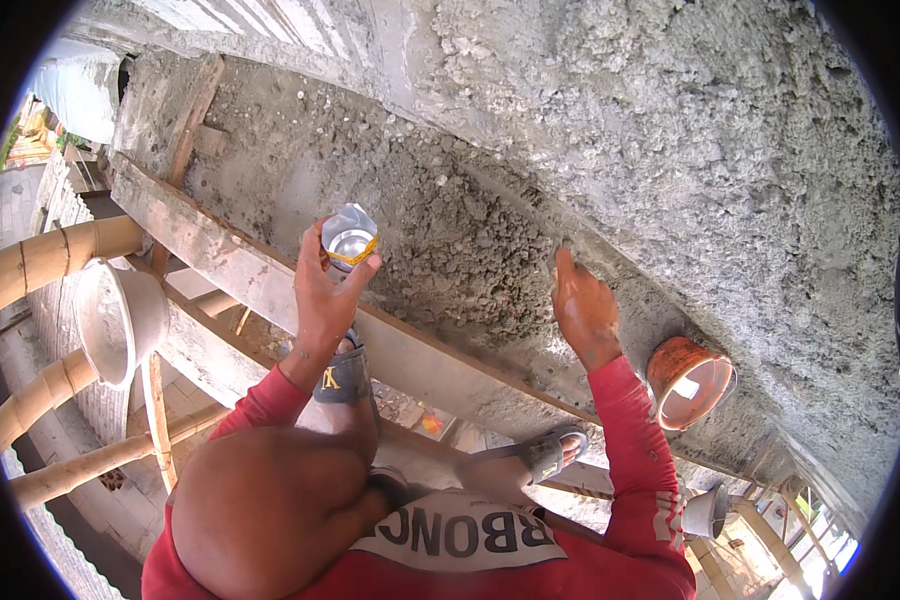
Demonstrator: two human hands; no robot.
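Observation:
My left hand [326, 285] is raised over the plank edge, its fingers and thumb wrapped round a small open cup [351, 240]. The cup is silvery inside with a yellow band at its near side, and its opening faces me. Over the grey mortar bed my right hand [583, 308] is closed, its index finger pointing toward the rough wall. A thin grey edge shows beside those fingers, but most of whatever they hold is hidden. Crumbly mortar [460, 245] is heaped between the two hands.
A rough plastered wall [710, 150] slopes along the far right. By my right forearm sits an orange bucket [692, 382]. A long board [440, 365] edges the bed above my sandalled feet. At left, a pale bucket [120, 322] stands among bamboo poles [60, 255], with a drop below.

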